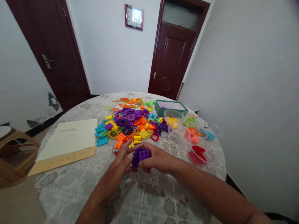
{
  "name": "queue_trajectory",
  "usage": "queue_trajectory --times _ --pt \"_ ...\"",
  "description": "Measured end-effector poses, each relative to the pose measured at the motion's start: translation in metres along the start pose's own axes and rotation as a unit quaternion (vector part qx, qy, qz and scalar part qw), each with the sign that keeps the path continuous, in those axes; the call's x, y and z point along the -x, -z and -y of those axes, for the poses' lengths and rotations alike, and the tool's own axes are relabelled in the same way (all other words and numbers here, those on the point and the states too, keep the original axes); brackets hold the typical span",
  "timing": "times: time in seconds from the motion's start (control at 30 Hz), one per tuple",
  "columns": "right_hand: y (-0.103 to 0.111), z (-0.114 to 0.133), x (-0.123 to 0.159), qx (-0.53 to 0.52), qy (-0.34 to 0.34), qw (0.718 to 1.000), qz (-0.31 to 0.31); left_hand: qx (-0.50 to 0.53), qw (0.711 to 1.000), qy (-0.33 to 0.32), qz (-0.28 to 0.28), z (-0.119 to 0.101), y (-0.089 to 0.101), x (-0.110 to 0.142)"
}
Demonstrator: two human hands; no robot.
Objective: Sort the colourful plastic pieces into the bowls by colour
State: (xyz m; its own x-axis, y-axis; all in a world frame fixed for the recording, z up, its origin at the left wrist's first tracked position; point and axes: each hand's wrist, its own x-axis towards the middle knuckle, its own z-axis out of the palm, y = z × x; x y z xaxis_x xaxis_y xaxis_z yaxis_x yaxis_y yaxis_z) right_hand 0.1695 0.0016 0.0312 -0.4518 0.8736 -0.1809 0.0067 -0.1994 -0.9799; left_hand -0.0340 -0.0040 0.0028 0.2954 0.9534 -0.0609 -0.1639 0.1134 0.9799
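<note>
Close to the near side of the pile, my left hand [123, 158] and my right hand [155, 158] are closed together around purple plastic building pieces [140, 157]. One of these is a dark purple flat piece on the left; beside it, under my right thumb, is a lighter purple piece with rounded ridges. Whether the two are joined I cannot tell. Just beyond my fingers lie yellow ridged pieces [137, 139] and orange ridged pieces [120, 141]. The mixed pile [130, 116] of purple, orange, yellow and blue pieces spreads behind them.
Several clear plastic bowls [174, 115] with pieces sorted by colour stand at the right, one holding red pieces [198, 153]. A green box [161, 109] sits behind them. Paper sheets [70, 137] lie at the left on the round table [149, 202]; a stool [16, 155] stands beyond.
</note>
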Motion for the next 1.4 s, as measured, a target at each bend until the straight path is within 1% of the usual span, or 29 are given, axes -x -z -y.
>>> queue_trajectory --times 0.07,0.1,0.17,0.23,0.3,0.4,0.47,0.53,0.6,0.67,0.73,0.8,0.87,0.93,0.97,1.03,1.1,1.13,1.17,1.2,1.27,1.33,1.4 --pt "0.021 0.02 0.01 0.062 -0.008 0.998 0.013 0.017 0.999 0.031 0.002 -0.001 0.004 -0.002" --pt "0.035 0.032 0.014 0.092 -0.007 0.996 0.006 0.017 0.999 0.04 -0.004 -0.001 0.006 -0.003" --pt "0.07 0.054 0.014 0.149 0.013 0.988 -0.038 0.005 0.999 0.047 -0.021 -0.002 0.011 -0.004" --pt "0.112 0.075 0.005 0.195 0.046 0.974 -0.109 -0.012 0.998 0.049 -0.027 -0.002 0.014 -0.005" --pt "0.156 0.092 -0.013 0.221 0.057 0.954 -0.193 -0.032 0.998 0.052 -0.026 -0.002 0.015 -0.005" --pt "0.216 0.111 -0.047 0.204 0.063 0.913 -0.348 -0.064 0.996 0.058 -0.028 -0.001 0.015 -0.006" --pt "0.247 0.119 -0.069 0.187 0.068 0.89 -0.409 -0.08 0.994 0.066 -0.03 0.0 0.013 -0.007" --pt "0.271 0.122 -0.088 0.176 0.07 0.875 -0.446 -0.091 0.993 0.073 -0.032 0.0 0.013 -0.008" --pt "0.289 0.121 -0.101 0.165 0.064 0.859 -0.48 -0.096 0.992 0.076 -0.033 0.0 0.014 -0.009" --pt "0.302 0.119 -0.109 0.156 0.052 0.846 -0.508 -0.096 0.992 0.077 -0.033 0.0 0.015 -0.01" --pt "0.308 0.118 -0.113 0.149 0.041 0.835 -0.527 -0.092 0.992 0.077 -0.036 0.0 0.015 -0.01" --pt "0.307 0.119 -0.115 0.145 0.038 0.829 -0.54 -0.087 0.993 0.074 -0.04 -0.001 0.015 -0.009" --pt "0.299 0.121 -0.115 0.143 0.043 0.828 -0.541 -0.08 0.994 0.067 -0.043 -0.002 0.013 -0.008" --pt "0.281 0.122 -0.114 0.145 0.055 0.836 -0.526 -0.071 0.995 0.056 -0.049 -0.004 0.012 -0.007" --pt "0.269 0.122 -0.113 0.146 0.062 0.843 -0.515 -0.065 0.995 0.05 -0.057 -0.005 0.012 -0.007" --pt "0.237 0.119 -0.107 0.16 0.08 0.867 -0.464 -0.048 0.995 0.038 -0.078 -0.006 0.012 -0.006" --pt "0.198 0.11 -0.096 0.224 0.093 0.897 -0.37 -0.023 0.994 0.026 -0.108 -0.007 0.012 -0.006" --pt "0.177 0.102 -0.09 0.28 0.099 0.903 -0.31 -0.01 0.992 0.02 -0.126 -0.008 0.013 -0.006" --pt "0.156 0.093 -0.083 0.35 0.103 0.896 -0.253 0.005 0.989 0.015 -0.146 -0.009 0.014 -0.005" --pt "0.136 0.081 -0.077 0.423 0.114 0.875 -0.207 0.019 0.986 0.01 -0.167 -0.009 0.015 -0.005" --pt "0.1 0.054 -0.069 0.527 0.166 0.819 -0.154 0.047 0.978 -0.001 -0.204 -0.011 0.017 -0.004" --pt "0.075 0.024 -0.067 0.584 0.19 0.778 -0.136 0.073 0.972 -0.011 -0.224 -0.012 0.019 -0.002" --pt "0.06 -0.003 -0.07 0.612 0.18 0.756 -0.146 0.093 0.969 -0.016 -0.227 -0.013 0.021 0.0"
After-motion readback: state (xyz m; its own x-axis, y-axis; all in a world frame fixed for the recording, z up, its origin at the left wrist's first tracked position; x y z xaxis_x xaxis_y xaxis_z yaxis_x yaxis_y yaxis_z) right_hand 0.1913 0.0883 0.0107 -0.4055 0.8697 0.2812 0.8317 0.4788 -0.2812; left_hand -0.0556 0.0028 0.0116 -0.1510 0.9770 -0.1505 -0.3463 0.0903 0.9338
